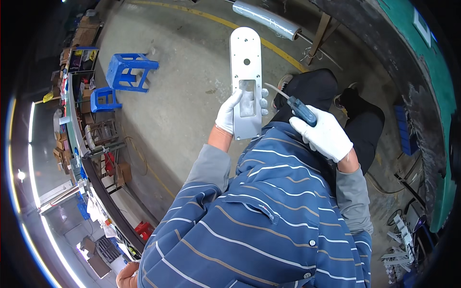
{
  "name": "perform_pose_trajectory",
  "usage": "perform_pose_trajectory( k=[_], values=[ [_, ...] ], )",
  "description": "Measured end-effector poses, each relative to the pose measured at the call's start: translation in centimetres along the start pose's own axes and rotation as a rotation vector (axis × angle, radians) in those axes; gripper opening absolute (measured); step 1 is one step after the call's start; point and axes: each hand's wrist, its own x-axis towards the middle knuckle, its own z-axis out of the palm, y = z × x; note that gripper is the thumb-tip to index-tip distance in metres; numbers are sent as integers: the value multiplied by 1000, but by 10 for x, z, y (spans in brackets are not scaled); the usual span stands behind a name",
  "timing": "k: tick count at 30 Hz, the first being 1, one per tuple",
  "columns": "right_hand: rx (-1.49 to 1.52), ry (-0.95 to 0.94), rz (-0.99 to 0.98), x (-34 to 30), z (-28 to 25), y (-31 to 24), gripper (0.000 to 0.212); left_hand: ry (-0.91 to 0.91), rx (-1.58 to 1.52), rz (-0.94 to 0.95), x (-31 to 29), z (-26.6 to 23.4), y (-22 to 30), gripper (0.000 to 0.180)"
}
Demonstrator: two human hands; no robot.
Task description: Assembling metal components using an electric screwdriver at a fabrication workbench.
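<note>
My left hand [229,111], in a white glove, grips a long silvery-white metal plate [246,50] from behind. The plate has a rounded far end, several small holes and a rectangular opening, through which gloved fingers show. In my gloved right hand [329,135] is a hand tool with a translucent blue handle [302,111] and a thin curved shaft. Its tip points toward the plate's right edge, close to the opening; whether they touch I cannot tell.
Two blue plastic stools [128,72] stand on the concrete floor at left. Beyond them runs a cluttered workbench [96,173]. A film-wrapped roll [266,19] lies on a rod at the far side. The green-edged table [439,96] curves along the right. Someone's arm [127,276] shows at lower left.
</note>
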Motion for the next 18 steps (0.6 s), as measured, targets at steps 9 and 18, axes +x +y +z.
perform_pose_trajectory(
  k=[9, 18],
  values=[
    [-25, 4, -88, 12, 1, 1, 46, 32, 7, -69, -6, 6, -5, 70],
    [-120, -80, -83, 7, 12, -15, 48, -81, -110, -132, 4, -11, -16, 84]
  ],
)
